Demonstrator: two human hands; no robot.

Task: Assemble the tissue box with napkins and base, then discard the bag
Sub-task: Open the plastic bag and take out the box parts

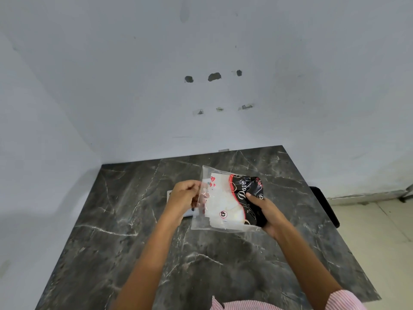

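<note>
A clear plastic bag holds a pack of white napkins with red and black print. I hold it above the dark marble table. My right hand grips the bag's black printed right end from below. My left hand pinches the bag's clear left edge. Behind my left hand a flat white piece lies on the table, mostly hidden; I cannot tell whether it is the box or the base.
A pale wall rises right behind the table. A dark object stands by the table's right edge. Light tiled floor lies to the right. The table's near half is bare marble.
</note>
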